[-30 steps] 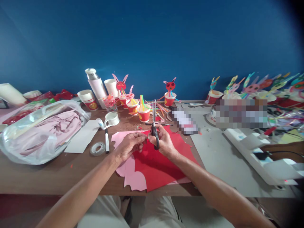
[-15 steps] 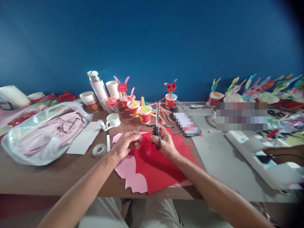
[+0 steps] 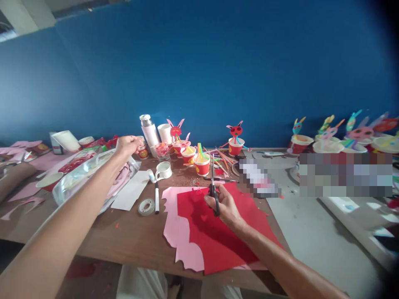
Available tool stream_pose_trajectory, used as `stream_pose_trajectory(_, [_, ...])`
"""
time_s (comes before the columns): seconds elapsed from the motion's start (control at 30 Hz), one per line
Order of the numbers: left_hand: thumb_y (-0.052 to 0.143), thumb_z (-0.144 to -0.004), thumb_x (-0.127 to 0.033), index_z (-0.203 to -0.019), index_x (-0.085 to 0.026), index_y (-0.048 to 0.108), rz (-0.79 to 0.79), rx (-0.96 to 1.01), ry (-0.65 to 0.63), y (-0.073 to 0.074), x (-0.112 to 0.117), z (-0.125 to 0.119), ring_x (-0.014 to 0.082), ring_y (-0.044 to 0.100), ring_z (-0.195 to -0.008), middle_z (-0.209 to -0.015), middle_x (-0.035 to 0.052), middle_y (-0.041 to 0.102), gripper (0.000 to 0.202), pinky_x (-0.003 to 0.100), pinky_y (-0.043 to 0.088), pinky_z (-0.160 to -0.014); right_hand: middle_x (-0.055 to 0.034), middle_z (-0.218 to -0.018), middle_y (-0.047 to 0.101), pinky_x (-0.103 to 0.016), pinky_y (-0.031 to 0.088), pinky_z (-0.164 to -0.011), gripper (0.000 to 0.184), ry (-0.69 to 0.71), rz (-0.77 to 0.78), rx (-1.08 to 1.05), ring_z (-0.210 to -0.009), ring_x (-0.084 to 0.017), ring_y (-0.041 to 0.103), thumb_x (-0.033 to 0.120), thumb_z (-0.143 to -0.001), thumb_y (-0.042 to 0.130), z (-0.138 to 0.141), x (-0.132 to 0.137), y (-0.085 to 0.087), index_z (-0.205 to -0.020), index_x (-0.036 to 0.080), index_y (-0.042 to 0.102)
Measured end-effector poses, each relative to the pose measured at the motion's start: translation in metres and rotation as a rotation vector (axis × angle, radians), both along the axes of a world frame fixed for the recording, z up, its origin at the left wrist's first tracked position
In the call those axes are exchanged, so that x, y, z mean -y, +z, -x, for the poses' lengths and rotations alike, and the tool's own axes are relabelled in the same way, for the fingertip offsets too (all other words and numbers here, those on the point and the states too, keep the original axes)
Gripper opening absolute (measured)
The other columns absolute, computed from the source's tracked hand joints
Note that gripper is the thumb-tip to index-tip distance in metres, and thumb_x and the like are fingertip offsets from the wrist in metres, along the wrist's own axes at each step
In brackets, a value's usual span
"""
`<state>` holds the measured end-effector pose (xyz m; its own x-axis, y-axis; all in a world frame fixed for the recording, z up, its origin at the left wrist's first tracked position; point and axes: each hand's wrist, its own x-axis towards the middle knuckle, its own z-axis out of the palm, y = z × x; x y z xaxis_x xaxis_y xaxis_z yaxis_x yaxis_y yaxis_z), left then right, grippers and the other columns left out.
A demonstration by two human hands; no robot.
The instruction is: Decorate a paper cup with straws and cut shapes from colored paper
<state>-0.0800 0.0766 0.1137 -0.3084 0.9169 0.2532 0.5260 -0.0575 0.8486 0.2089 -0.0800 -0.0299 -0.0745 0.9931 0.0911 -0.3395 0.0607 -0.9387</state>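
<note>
My right hand [image 3: 226, 209] is closed round the black handles of a pair of scissors [image 3: 213, 178], blades pointing up and away, above a red paper sheet [image 3: 218, 241] that lies on a pink sheet [image 3: 177, 226]. My left hand [image 3: 127, 145] is stretched far out to the left rear, fingers curled over a stack of red-and-white paper cups [image 3: 143, 153] beside a white thermos flask [image 3: 149, 132]. A small red cut-out [image 3: 198, 192] lies at the red sheet's top edge.
A tape roll [image 3: 146, 206], a marker [image 3: 156, 195] and a white mug [image 3: 163, 170] lie left of the paper. A plastic bag of pink cloth [image 3: 93, 172] sits far left, near another person's arm [image 3: 12, 174]. Cups with straws [image 3: 202, 162] and bunny crafts [image 3: 236, 139] line the back; a grey mat [image 3: 311, 232] lies right.
My left hand has left the red paper and reached out to the cup stack at the left rear. The right hand keeps the scissors. My view has tilted up and swung left.
</note>
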Motion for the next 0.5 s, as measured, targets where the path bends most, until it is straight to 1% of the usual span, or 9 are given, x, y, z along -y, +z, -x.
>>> stream_pose_trajectory(0.07, [0.055,-0.067,-0.011,-0.074,-0.010,0.060,0.008,-0.046,0.076,0.006,-0.016,0.009,0.0073,0.044,-0.046,-0.052,-0.0020,0.053,0.009,0.020,0.039,-0.045,0.0065,-0.064,0.049,-0.019,0.031,-0.046,0.032,-0.002,-0.011,0.001,-0.051,-0.007,0.043,0.025,-0.068,0.067,0.000,0.000,-0.001,-0.092,0.021,0.046])
stream_pose_trajectory(0.13, [0.056,-0.063,-0.007,-0.070,-0.011,0.061,0.037,-0.088,0.097,0.007,-0.027,0.012,0.0084,0.045,-0.045,-0.051,-0.0015,0.053,0.009,0.021,0.039,-0.045,0.0065,-0.065,0.049,-0.018,0.031,-0.046,0.031,-0.003,-0.025,0.007,-0.051,-0.007,0.042,0.025,-0.069,0.067,-0.001,-0.001,-0.002,-0.092,0.021,0.046])
stream_pose_trajectory(0.23, [0.058,-0.062,-0.007,-0.067,-0.013,0.062,0.090,-0.146,0.070,0.000,-0.037,0.006,0.0100,0.049,-0.046,-0.052,-0.0006,0.056,0.009,0.022,0.042,-0.046,0.0062,-0.065,0.050,-0.018,0.032,-0.047,0.029,-0.008,-0.027,0.037,-0.052,-0.007,0.043,0.024,-0.070,0.067,-0.001,-0.002,-0.003,-0.092,0.020,0.047])
stream_pose_trajectory(0.4, [0.063,-0.069,-0.016,-0.076,-0.012,0.064,0.166,-0.247,-0.008,-0.016,-0.048,-0.014,0.0109,0.052,-0.049,-0.054,-0.0009,0.056,0.008,0.022,0.042,-0.048,0.0058,-0.067,0.051,-0.018,0.033,-0.048,0.027,0.010,-0.029,0.049,-0.055,-0.007,0.045,0.021,-0.071,0.064,-0.001,-0.003,-0.008,-0.093,0.021,0.048])
stream_pose_trajectory(0.43, [0.063,-0.071,-0.019,-0.078,-0.012,0.064,0.182,-0.270,-0.018,-0.017,-0.050,-0.017,0.0113,0.053,-0.053,-0.057,-0.0006,0.057,0.010,0.023,0.043,-0.050,0.0057,-0.067,0.051,-0.018,0.033,-0.048,0.027,0.021,-0.030,0.043,-0.054,-0.007,0.045,0.020,-0.071,0.064,-0.001,-0.003,-0.009,-0.094,0.021,0.048])
stream_pose_trajectory(0.5, [0.061,-0.078,-0.025,-0.088,-0.011,0.062,0.215,-0.314,-0.034,-0.019,-0.054,-0.021,0.0130,0.058,-0.064,-0.073,0.0014,0.061,0.017,0.026,0.048,-0.057,0.0057,-0.067,0.052,-0.017,0.032,-0.046,0.028,0.035,-0.020,0.034,-0.053,-0.007,0.045,0.020,-0.071,0.064,-0.001,-0.003,-0.010,-0.094,0.021,0.048])
